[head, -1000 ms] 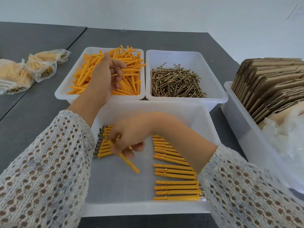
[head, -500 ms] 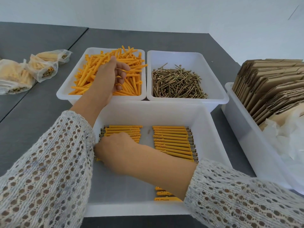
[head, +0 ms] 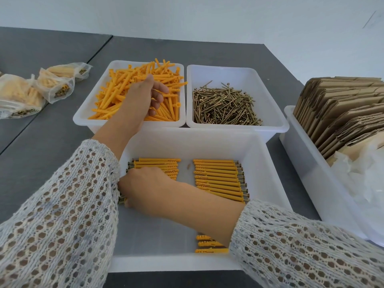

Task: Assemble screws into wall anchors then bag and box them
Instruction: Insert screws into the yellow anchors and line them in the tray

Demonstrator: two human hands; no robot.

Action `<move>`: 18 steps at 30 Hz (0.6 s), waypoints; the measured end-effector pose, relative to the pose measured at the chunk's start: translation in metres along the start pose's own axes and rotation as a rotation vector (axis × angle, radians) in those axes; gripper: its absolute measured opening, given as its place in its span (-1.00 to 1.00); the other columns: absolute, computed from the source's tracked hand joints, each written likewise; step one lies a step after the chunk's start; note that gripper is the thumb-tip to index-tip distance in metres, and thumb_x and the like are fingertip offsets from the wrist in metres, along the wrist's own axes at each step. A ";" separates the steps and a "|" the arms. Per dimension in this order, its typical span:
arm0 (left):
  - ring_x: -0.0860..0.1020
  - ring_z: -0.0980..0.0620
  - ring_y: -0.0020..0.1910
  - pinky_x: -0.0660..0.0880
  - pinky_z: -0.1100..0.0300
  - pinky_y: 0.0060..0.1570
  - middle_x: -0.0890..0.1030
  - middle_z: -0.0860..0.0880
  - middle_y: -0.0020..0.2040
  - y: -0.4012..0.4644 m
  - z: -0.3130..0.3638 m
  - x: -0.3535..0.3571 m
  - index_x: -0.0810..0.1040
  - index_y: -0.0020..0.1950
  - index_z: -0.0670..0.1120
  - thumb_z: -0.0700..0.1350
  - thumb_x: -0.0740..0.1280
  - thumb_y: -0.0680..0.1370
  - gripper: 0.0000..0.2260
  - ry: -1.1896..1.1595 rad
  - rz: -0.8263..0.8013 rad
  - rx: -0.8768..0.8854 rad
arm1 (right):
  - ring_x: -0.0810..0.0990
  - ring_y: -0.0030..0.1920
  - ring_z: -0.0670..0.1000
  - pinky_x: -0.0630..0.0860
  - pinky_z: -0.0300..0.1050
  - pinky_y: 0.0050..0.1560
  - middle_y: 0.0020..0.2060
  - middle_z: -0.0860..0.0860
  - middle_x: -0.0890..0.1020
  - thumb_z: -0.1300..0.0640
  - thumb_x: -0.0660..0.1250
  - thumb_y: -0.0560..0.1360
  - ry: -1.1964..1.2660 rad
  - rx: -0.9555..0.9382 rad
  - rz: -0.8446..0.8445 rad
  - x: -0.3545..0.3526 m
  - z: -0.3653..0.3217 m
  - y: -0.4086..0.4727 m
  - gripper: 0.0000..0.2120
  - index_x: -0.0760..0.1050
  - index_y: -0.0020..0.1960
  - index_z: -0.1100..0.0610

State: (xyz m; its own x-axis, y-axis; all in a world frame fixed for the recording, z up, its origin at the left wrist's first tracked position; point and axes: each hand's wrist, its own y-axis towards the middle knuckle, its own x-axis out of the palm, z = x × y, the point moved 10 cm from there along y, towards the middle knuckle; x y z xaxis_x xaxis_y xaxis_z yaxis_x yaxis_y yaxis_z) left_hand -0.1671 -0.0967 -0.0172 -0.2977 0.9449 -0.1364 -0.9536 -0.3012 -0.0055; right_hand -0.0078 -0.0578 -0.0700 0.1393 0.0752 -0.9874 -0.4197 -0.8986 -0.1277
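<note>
My left hand [head: 143,100] reaches into the back left white bin [head: 97,115] of loose orange wall anchors [head: 116,94], its curled fingers pinching one anchor. The bin beside it [head: 272,100] holds brass screws [head: 224,107]. In the near white bin [head: 268,163] assembled anchors lie in a left row [head: 160,163] and a right row [head: 218,177]. My right hand [head: 149,188] lies over the left row's near end, holding an assembled anchor whose screw head [head: 122,199] pokes out beneath it; its fingers are mostly hidden.
Filled plastic bags [head: 56,84] of anchors lie on the grey table at the far left. At the right, a long white bin [head: 307,163] holds flattened cardboard boxes [head: 342,109] and clear plastic bags [head: 363,183].
My right hand carried an assembled anchor from the bin's middle to the near end of the left row. My left hand dipped lower into the loose anchors.
</note>
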 end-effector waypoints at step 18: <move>0.43 0.20 -0.44 0.40 0.34 -0.39 0.53 0.05 -0.35 -0.002 0.010 0.003 0.61 -0.14 -0.05 -0.09 0.08 0.68 -0.65 0.276 0.002 0.205 | 0.48 -0.26 0.04 0.37 -0.14 -0.30 -0.23 0.12 0.59 0.00 0.42 0.51 0.386 0.057 -0.189 -0.032 0.053 -0.011 -0.72 0.52 -0.13 0.23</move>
State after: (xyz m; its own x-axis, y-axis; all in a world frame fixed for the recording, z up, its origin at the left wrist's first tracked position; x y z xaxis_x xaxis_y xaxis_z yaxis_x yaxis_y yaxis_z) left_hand -0.1663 -0.0925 -0.0080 -0.3023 0.8654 -0.3996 -0.9508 -0.2440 0.1908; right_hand -0.0554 -0.0268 -0.0423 0.5393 0.0593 -0.8400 -0.4018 -0.8586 -0.3186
